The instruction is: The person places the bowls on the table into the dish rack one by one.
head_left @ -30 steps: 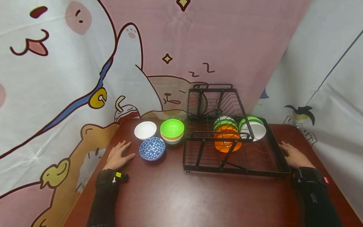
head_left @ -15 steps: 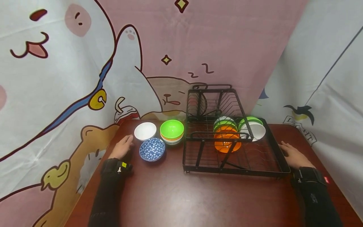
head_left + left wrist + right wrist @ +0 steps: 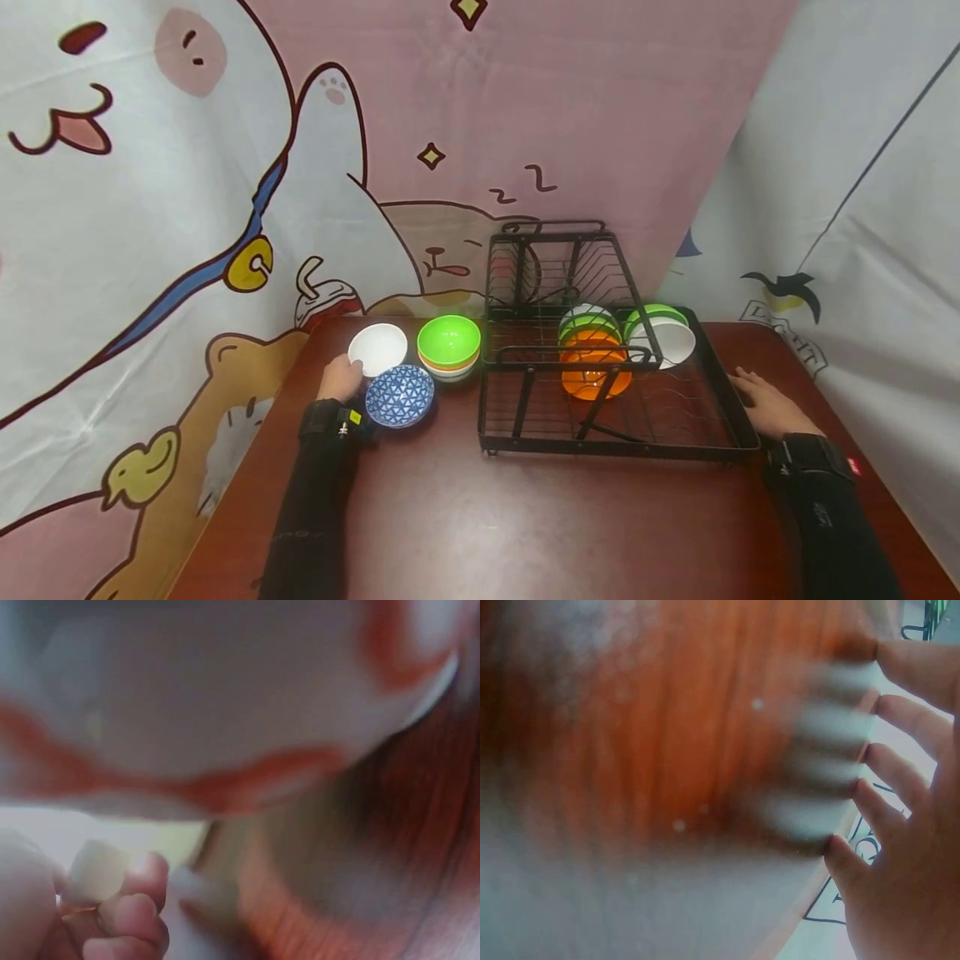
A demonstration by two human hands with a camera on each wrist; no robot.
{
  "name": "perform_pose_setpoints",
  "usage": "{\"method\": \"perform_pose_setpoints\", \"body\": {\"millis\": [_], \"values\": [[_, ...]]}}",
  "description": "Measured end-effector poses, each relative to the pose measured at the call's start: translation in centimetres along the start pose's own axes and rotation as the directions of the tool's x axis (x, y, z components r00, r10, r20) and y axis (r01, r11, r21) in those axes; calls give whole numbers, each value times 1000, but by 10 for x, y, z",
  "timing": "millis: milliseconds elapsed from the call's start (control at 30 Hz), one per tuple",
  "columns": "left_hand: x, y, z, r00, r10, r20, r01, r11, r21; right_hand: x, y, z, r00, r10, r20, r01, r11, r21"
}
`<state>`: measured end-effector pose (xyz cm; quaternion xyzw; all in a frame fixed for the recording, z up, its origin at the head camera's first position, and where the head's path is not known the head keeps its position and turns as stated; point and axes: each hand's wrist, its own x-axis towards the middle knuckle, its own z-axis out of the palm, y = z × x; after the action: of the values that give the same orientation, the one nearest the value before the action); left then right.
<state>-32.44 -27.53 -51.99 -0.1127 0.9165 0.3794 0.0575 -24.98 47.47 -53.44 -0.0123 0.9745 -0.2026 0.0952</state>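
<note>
My left hand (image 3: pixel 341 379) is at the near-left rim of a white bowl (image 3: pixel 377 348), its thumb over the edge, pinching it. In the left wrist view its fingers (image 3: pixel 135 915) are curled in the lower left, below a blurred white bowl side with red-orange bands (image 3: pixel 225 712). A blue-and-white triangle-patterned bowl (image 3: pixel 400 397) sits just right of the hand. Beside these stands a stack of bowls with a green one (image 3: pixel 449 340) on top. My right hand (image 3: pixel 770 406) rests with spread fingers on the table, beside the rack's right edge; it holds nothing.
A black two-tier dish rack (image 3: pixel 618 450) stands on the right of the reddish-brown table (image 3: pixel 480 525). Orange bowls (image 3: pixel 596 379), a white bowl (image 3: pixel 667 342) and green bowls sit in its lower tier. Printed cloth (image 3: pixel 600 108) hangs behind the table.
My left hand has moved right from the table's left side to the white bowl, its spread fingers closing onto the rim. The right hand stays put; the head view shifts slightly.
</note>
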Motion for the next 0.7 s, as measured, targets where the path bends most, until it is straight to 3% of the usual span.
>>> {"method": "perform_pose_setpoints", "body": {"millis": [167,367,433,500,633,700], "values": [[-10,9,-17,994,77,-78,-81,996,-44,0,0,-1,1000,10,11,-10,1000,8],[-50,44,-40,953,234,-191,-252,965,-75,-3,0,-2,1000,-2,23,2,1000,14],[-62,57,-42,942,277,-188,-299,949,-98,-4,1,-3,1000,-11,17,11,1000,16],[-72,65,-42,941,301,-152,-320,939,-124,-5,2,-4,1000,-26,10,26,999,21],[-82,69,-37,946,303,-114,-317,939,-131,-4,1,-3,999,-34,12,33,999,20],[-83,69,-35,943,308,-126,-322,939,-119,-4,2,-3,999,-42,15,42,999,29]]}}
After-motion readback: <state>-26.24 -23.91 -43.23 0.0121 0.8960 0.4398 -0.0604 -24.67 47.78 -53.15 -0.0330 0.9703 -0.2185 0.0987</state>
